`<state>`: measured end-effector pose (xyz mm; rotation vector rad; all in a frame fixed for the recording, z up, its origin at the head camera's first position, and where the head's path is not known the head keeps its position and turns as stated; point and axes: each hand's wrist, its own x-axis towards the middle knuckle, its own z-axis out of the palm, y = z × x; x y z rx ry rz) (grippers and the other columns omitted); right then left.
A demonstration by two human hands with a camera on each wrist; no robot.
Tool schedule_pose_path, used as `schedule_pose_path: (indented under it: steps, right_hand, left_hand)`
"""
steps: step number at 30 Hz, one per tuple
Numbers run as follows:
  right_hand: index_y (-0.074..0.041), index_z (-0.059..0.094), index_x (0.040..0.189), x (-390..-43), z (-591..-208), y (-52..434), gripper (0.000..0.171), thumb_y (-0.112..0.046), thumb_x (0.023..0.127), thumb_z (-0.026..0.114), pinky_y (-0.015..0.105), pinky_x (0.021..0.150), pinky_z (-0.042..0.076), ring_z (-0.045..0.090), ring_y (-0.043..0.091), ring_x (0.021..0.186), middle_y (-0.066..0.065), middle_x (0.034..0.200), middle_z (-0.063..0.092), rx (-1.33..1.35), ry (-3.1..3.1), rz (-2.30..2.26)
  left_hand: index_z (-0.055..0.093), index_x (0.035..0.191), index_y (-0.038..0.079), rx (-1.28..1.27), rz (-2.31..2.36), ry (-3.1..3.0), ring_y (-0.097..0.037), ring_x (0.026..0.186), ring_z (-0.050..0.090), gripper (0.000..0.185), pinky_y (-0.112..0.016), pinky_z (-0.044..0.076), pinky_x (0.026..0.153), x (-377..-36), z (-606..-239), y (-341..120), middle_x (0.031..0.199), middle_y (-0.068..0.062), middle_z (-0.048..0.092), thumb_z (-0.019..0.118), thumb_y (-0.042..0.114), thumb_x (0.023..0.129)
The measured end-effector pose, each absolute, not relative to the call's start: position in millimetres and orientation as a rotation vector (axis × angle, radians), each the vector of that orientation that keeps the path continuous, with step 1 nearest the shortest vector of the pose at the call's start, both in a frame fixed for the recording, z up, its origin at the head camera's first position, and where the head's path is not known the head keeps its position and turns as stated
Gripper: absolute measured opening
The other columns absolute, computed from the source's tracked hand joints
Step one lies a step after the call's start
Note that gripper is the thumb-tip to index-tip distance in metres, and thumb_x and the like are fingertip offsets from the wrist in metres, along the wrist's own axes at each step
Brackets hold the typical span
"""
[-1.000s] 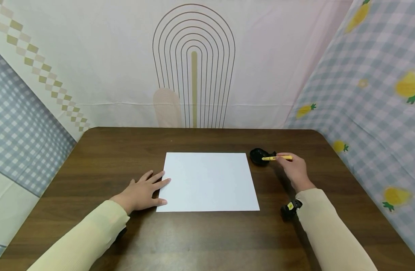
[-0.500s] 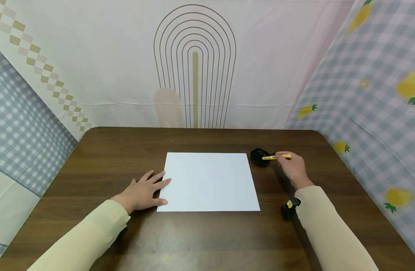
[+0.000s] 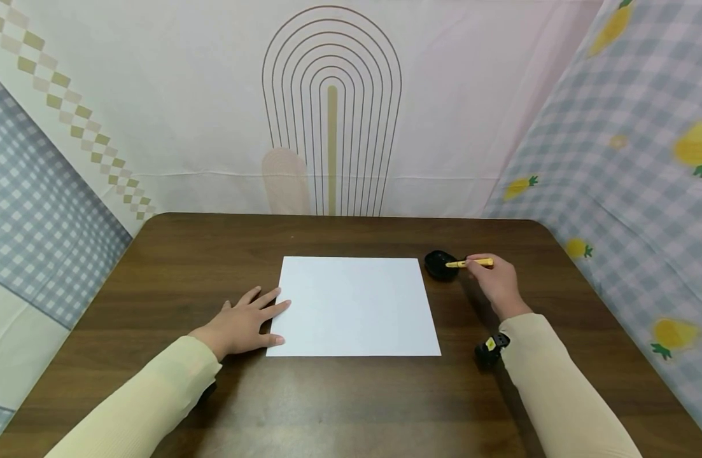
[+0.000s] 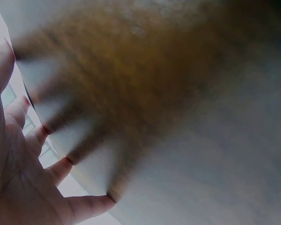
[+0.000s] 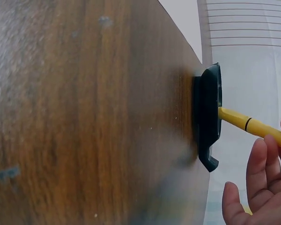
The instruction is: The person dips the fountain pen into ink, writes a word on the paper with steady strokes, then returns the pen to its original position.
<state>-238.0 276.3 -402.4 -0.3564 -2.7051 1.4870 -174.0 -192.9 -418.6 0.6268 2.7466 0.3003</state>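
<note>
I held the yellow brush (image 3: 470, 263) pinched in my right hand (image 3: 496, 283), tip in the black ink dish (image 3: 439, 264); my left hand (image 3: 244, 324) lay flat on the paper (image 3: 353, 306). Next called for lifting the loaded brush over to the sheet.

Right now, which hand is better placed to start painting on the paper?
The right hand, probably: it already holds the yellow brush, tip in the black ink dish. The left hand lies flat on the white paper's edge.

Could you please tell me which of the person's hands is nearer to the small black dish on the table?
The right hand is nearer: it holds a yellow brush whose tip reaches into the black dish. The left hand rests flat at the far edge of the white paper.
</note>
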Motion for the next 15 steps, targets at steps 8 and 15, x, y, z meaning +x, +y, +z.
schedule_pose_path:
  steps: [8, 15]
  right_hand:
    - [0.001, 0.059, 0.122, -237.9, -401.9, 276.4, 0.047, -0.039, 0.097, 0.058, 0.025, 0.072, 0.047, 0.057, 0.027, 0.099, 0.014, 0.112, 0.059, -0.351, -2.693, 1.492]
    - [0.0, 0.058, 0.121, -236.6, -397.0, 276.5, 0.048, -0.042, 0.096, 0.057, 0.024, 0.065, 0.043, 0.06, 0.023, 0.092, 0.013, 0.106, 0.06, -0.362, -2.665, 1.512]
  left_hand:
    - [0.035, 0.152, 0.024, 0.631, 0.299, 2.743, -0.045, 0.143, 0.017, 0.075, -0.08, 0.021, 0.094, -174.3, -418.1, -192.7, 0.16, -0.007, 0.021, 0.059, 0.057, 0.089]
    - [0.036, 0.151, 0.024, 0.627, 0.301, 2.745, -0.045, 0.143, 0.017, 0.074, -0.08, 0.021, 0.094, -173.5, -418.0, -192.8, 0.16, -0.007, 0.022, 0.059, 0.056, 0.089]
